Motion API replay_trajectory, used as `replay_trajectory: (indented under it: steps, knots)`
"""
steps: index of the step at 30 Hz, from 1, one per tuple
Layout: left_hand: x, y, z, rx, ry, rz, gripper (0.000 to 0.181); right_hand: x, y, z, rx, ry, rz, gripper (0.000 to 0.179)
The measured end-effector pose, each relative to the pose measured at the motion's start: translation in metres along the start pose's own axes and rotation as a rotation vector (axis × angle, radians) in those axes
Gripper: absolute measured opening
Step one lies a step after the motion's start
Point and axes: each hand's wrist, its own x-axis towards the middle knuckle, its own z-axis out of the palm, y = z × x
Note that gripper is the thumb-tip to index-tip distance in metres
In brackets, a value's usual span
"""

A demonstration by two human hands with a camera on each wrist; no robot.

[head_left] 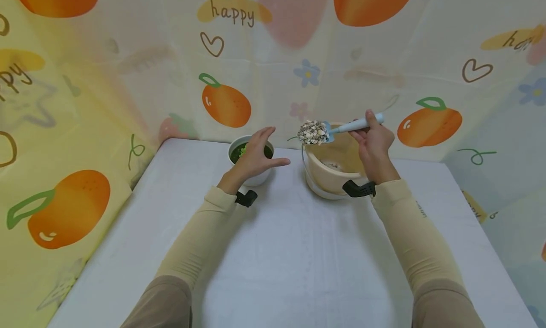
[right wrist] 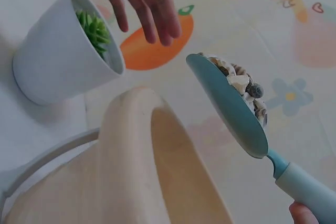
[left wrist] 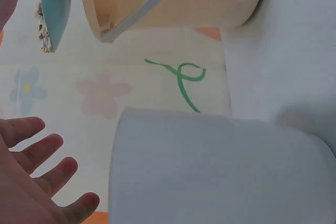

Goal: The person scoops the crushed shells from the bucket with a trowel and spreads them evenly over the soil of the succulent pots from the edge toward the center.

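Note:
My right hand (head_left: 377, 141) grips the pale handle of a small blue garden trowel (right wrist: 228, 106). A heap of mixed pebbles or shells (head_left: 313, 132) fills its scoop, which is held above the left rim of a cream bucket (head_left: 337, 176). A little of the same gritty material lies on the bucket's bottom. Over the white pot (left wrist: 220, 166) my left hand (head_left: 257, 155) is spread with fingers apart, holding nothing. Inside that pot a green succulent (right wrist: 93, 32) shows, partly hidden by the left hand in the head view.
A white cloth covers the table (head_left: 281, 257). Behind and beside it hangs a fabric backdrop (head_left: 170, 95) printed with oranges, hearts and flowers. The bucket's grey handle (left wrist: 149, 6) hangs down its side. Each wrist wears a black camera mount (head_left: 246, 198).

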Motion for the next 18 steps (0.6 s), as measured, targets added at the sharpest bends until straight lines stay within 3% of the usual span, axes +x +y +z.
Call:
replay_trajectory:
  steps: [8,18]
  knots:
    - [-0.002,-0.008,-0.005,0.016,0.023,0.016,0.102,0.0,0.008,0.004,0.003,-0.016,-0.012,0.026]
    - [-0.01,-0.021,-0.017,-0.015,0.054,-0.027,0.101,-0.005,0.019,0.015,0.026,-0.031,0.035,0.02]
